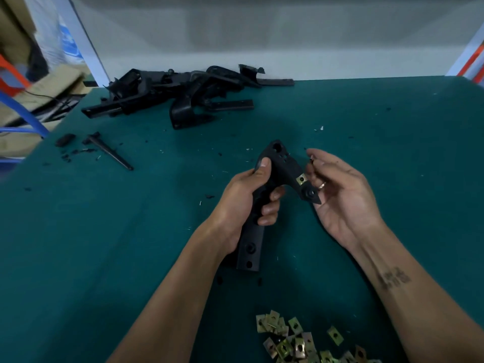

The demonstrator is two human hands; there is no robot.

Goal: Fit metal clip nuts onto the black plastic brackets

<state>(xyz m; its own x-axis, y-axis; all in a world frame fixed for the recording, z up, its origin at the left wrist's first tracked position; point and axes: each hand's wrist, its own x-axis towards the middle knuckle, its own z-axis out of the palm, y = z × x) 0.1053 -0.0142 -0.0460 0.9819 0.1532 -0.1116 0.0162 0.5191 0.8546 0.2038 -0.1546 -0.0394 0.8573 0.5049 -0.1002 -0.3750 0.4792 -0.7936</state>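
Observation:
My left hand (248, 195) grips a black plastic bracket (281, 166) by its long stem, holding it above the green table. A brass-coloured clip nut (301, 179) sits on the bracket's right arm. My right hand (345, 195) is palm up beside that arm, fingers loosely curled behind the arm's tip, with a small dark bit at the fingertips. A heap of loose clip nuts (293, 339) lies near the table's front edge.
A pile of black brackets (178, 93) lies at the back of the green table (104, 231). A black rod (110, 150) and small black scraps lie at the left. Cardboard boxes (31, 82) and a blue frame stand beyond the left edge.

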